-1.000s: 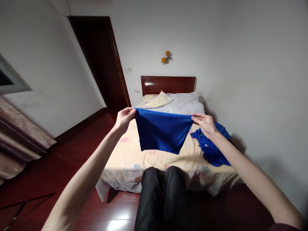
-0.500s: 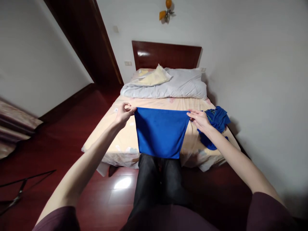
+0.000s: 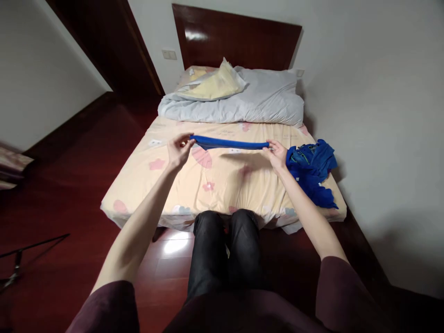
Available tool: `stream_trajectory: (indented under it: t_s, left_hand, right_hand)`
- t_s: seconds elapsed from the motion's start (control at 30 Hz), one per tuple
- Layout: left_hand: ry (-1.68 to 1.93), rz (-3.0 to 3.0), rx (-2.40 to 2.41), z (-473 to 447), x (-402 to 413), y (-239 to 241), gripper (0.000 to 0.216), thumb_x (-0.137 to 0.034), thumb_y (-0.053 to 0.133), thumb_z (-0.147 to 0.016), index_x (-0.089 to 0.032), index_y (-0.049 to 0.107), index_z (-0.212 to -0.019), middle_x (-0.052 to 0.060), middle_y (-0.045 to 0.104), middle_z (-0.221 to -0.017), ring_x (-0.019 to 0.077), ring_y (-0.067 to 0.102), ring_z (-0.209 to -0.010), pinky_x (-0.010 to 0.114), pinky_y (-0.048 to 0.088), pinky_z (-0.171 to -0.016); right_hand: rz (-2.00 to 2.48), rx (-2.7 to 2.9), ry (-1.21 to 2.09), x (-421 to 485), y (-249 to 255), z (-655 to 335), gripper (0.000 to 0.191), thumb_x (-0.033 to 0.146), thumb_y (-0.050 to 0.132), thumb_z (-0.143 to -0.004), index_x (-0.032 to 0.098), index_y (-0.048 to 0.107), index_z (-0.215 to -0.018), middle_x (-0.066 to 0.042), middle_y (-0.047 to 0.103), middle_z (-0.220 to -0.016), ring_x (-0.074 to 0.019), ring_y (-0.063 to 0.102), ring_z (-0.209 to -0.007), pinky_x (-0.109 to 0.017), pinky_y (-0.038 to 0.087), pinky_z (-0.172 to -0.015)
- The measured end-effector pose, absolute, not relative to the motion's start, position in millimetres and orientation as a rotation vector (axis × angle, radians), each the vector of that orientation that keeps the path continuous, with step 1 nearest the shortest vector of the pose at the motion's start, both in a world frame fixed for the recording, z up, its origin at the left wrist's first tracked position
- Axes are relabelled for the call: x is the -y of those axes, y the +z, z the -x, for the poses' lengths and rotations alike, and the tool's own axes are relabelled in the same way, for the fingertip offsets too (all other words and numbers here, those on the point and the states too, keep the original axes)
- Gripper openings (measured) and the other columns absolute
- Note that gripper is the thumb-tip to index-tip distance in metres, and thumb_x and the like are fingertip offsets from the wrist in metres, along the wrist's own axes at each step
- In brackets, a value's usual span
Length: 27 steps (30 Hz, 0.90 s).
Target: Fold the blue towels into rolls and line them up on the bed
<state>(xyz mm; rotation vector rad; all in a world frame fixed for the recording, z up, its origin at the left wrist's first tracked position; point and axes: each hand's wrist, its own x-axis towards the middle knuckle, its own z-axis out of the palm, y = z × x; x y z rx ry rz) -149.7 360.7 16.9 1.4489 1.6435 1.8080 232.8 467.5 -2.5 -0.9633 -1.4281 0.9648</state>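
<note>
A blue cloth (image 3: pixel 229 143) is stretched between my two hands above the middle of the bed (image 3: pixel 211 185), seen almost edge-on as a thin flat band. My left hand (image 3: pixel 178 150) pinches its left end, my right hand (image 3: pixel 276 153) pinches its right end. The cloth hovers just over the flowered yellow sheet and casts a shadow on it. A crumpled heap of blue clothes (image 3: pixel 312 169) lies on the bed just to the right of my right hand.
A grey duvet (image 3: pixel 243 104) and a yellow pillow (image 3: pixel 211 84) lie bunched at the dark wooden headboard (image 3: pixel 239 39). A white wall runs along the bed's right side. Red-brown wood floor lies to the left, with a dark door behind. My black-trousered legs touch the bed's foot.
The cloth hung down as a flat sheet before; now it has swung out level over the bed. Both hands moved forward and down, and my view tilted down toward the mattress.
</note>
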Motion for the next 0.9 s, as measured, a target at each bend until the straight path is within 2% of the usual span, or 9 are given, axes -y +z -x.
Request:
stream_trajectory:
  t_s: [0.13, 0.27, 0.4, 0.5, 0.63, 0.8, 0.9]
  left_hand:
    - [1.504, -1.411, -1.783, 142, -325, -76, 0.042, -0.05, 0.073, -0.075, -0.017, 0.079, -0.099, 0.009, 0.077, -0.091, 0.0176, 0.061, -0.075, 0.026, 0.042, -0.066]
    - [1.136, -1.195, -1.878, 123, -287, -160, 0.033, -0.045, 0.075, -0.069, -0.018, 0.078, -0.088, 0.011, 0.079, -0.091, 0.0223, 0.065, -0.08, 0.029, 0.047, -0.07]
    - [0.892, -1.046, -1.912, 110, -268, -212, 0.03, -0.048, 0.076, -0.069, -0.02, 0.071, -0.077, 0.009, 0.077, -0.08, 0.025, 0.069, -0.082, 0.031, 0.05, -0.077]
    - [0.947, -0.92, -1.974, 106, -269, -232, 0.031, -0.048, 0.076, -0.071, -0.021, 0.064, -0.08, 0.008, 0.078, -0.084, 0.0245, 0.073, -0.087, 0.031, 0.052, -0.08]
    - [1.127, -0.774, -1.985, 104, -276, -238, 0.031, -0.041, 0.075, -0.071, -0.022, 0.059, -0.09, 0.008, 0.08, -0.092, 0.0236, 0.074, -0.097, 0.03, 0.054, -0.084]
    - [1.168, -0.809, -1.971, 109, -265, -233, 0.035, -0.042, 0.075, -0.071, -0.021, 0.061, -0.094, 0.009, 0.08, -0.09, 0.0241, 0.075, -0.093, 0.029, 0.055, -0.078]
    - [1.093, -0.864, -1.965, 113, -254, -236, 0.03, -0.038, 0.076, -0.071, -0.02, 0.063, -0.092, 0.009, 0.08, -0.086, 0.0251, 0.075, -0.093, 0.031, 0.056, -0.08]
  right_hand:
    - [1.129, 1.49, 1.031, -441, -79, -243, 0.042, 0.039, 0.081, -0.065, 0.018, 0.073, -0.101, -0.01, 0.077, -0.105, -0.021, 0.07, -0.091, -0.029, 0.053, -0.074]
    - [1.411, 1.425, 1.258, -401, -157, -246, 0.026, 0.029, 0.083, -0.06, 0.019, 0.072, -0.081, -0.008, 0.077, -0.091, -0.0203, 0.067, -0.083, -0.031, 0.053, -0.075]
    - [1.558, 1.334, 1.401, -372, -207, -250, 0.028, 0.032, 0.087, -0.055, 0.019, 0.066, -0.068, -0.005, 0.072, -0.072, -0.0204, 0.066, -0.074, -0.032, 0.053, -0.071]
    - [1.574, 1.278, 1.376, -370, -224, -251, 0.037, 0.042, 0.089, -0.055, 0.02, 0.064, -0.071, -0.006, 0.072, -0.076, -0.0202, 0.066, -0.075, -0.031, 0.052, -0.069]
    - [1.557, 1.23, 1.34, -378, -230, -254, 0.048, 0.054, 0.088, -0.055, 0.021, 0.062, -0.079, -0.006, 0.072, -0.081, -0.0177, 0.062, -0.071, -0.027, 0.045, -0.058]
    - [1.479, 1.243, 1.372, -378, -230, -265, 0.057, 0.059, 0.091, -0.053, 0.022, 0.056, -0.079, -0.003, 0.071, -0.08, -0.0127, 0.054, -0.063, -0.024, 0.039, -0.05]
    - [1.487, 1.257, 1.406, -372, -232, -271, 0.059, 0.059, 0.093, -0.05, 0.022, 0.055, -0.076, -0.002, 0.069, -0.076, -0.0117, 0.052, -0.061, -0.023, 0.037, -0.048]
